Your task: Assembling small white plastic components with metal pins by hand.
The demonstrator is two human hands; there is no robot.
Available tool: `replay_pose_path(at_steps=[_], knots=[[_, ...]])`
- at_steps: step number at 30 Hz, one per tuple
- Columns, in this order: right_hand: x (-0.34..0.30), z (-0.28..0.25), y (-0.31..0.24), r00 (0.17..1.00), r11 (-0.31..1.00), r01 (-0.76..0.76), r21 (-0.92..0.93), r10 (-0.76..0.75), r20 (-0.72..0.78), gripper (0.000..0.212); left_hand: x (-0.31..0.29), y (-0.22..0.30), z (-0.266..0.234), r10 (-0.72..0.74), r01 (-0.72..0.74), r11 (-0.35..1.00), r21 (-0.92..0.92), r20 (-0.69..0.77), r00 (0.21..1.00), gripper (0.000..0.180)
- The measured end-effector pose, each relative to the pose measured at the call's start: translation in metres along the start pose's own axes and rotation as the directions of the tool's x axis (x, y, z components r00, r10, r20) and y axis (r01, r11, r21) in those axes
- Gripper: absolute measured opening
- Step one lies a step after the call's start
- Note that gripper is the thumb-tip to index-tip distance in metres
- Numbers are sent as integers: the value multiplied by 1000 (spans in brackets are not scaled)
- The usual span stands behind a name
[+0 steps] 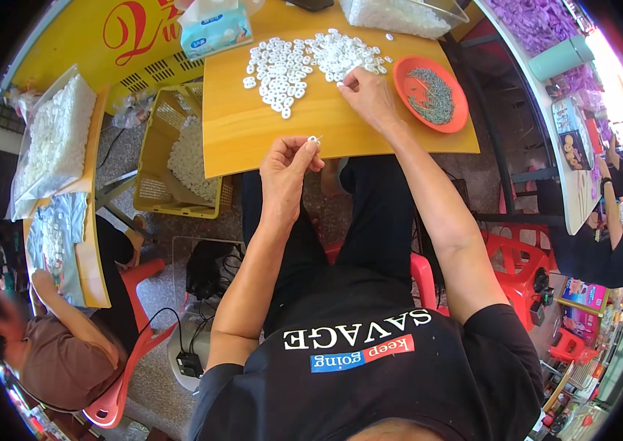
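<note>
My left hand [288,167] is over the table's front edge, thumb and fingers pinched on a small white plastic piece [313,139]. A thin metal pin sticks out beside that piece. Reaching forward, my right hand [371,97] is at the near edge of a pile of white plastic pieces [341,53], its fingertips closed together with a bit of white at the thumb tip. To the left of this pile spreads a looser group of white oval pieces [276,72] with holes. Right of my right hand is an orange-red bowl [460,117] holding many thin metal pins [432,95].
A tissue pack [216,33] and a clear bin of white pieces [399,16] stand at the table's [252,140] back. Below left is a yellow crate [151,173]. Another person [69,345] sits at a side table on the left; more people are at the right.
</note>
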State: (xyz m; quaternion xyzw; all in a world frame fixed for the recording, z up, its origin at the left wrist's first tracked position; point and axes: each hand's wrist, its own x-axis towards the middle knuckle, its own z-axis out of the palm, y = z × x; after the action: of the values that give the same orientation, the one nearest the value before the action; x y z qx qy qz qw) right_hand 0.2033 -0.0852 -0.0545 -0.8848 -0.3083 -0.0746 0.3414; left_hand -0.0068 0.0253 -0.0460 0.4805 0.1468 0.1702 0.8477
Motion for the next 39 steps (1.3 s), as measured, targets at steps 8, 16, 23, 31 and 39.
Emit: replay_pose_path(at_steps=[8, 16, 23, 31, 39], knots=[[-47, -46, -57, 922, 507, -385, 771, 170, 349, 26, 0, 19, 14, -38, 39, 996, -85, 9, 999, 15], [-81, -71, -79, 888, 196, -455, 869, 167, 427, 23, 0, 22, 42, -18, 28, 989, -148, 69, 997, 17], [-89, -72, -79, 916, 245, -399, 884, 163, 368, 22, -2, 20, 44, -22, 31, 992, -119, 70, 997, 14], [-94, -72, -85, 986, 649, -166, 743, 124, 112, 19, -3, 18, 48, -18, 19, 999, -51, 13, 1000, 15], [-98, -69, -83, 988, 574, -157, 803, 101, 121, 18, -6, 21, 53, -13, 16, 998, -65, 47, 999, 14]])
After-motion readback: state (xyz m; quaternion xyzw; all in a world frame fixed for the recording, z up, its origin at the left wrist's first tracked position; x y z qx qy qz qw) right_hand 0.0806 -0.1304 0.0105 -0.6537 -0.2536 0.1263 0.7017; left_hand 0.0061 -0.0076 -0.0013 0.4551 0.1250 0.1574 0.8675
